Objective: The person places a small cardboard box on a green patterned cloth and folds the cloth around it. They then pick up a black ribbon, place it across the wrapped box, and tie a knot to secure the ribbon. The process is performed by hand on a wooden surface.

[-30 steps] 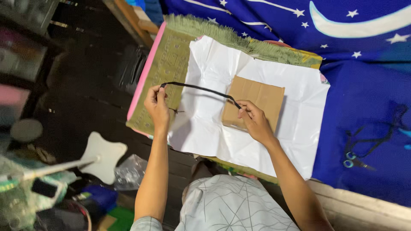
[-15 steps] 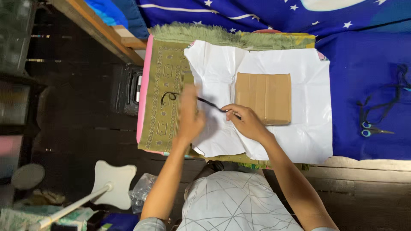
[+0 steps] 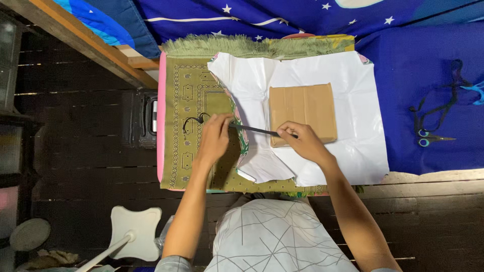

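Underneath, green mat (image 3: 189, 106) on dark floorboards (image 3: 80, 146).

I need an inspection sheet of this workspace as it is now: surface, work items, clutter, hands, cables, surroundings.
Surface: green patterned mat with fringe, on blue star-printed fabric.
Work items: thin black cord stretched between both hands; brown cardboard box on crumpled white paper sheet.
Clutter: blue-handled scissors beside a dark cord on the fabric.
Hands: left hand and right hand each pinch the cord.
Cables: nothing seen.
Surroundings: dark plank floor, white stand base.
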